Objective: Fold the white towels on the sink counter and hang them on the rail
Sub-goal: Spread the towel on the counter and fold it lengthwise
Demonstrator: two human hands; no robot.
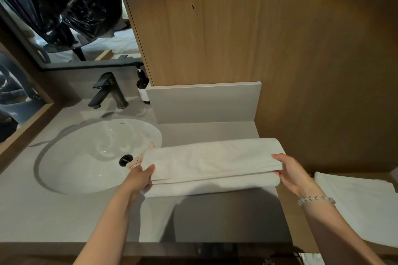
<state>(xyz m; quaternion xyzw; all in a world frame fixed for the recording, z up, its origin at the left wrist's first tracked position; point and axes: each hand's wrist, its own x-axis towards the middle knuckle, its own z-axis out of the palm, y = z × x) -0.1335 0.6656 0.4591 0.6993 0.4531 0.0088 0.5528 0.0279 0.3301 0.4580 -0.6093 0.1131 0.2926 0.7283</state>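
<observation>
A white towel [211, 163], folded into a long band of several layers, lies across the grey sink counter [64, 211] to the right of the basin. My left hand [140, 178] grips its left end, thumb on top and fingers under. My right hand [290, 170] holds its right end the same way, with a bead bracelet on that wrist. A second white towel [355, 200] lies on a lower wooden surface at the far right. No rail is in view.
The round white basin [94, 153] with a black drain sits left of the towel; a small patterned cloth [140, 157] hangs over its rim. A black tap [107, 92] and a dark soap bottle [143, 88] stand behind. A wooden panel [258, 38] rises at the back.
</observation>
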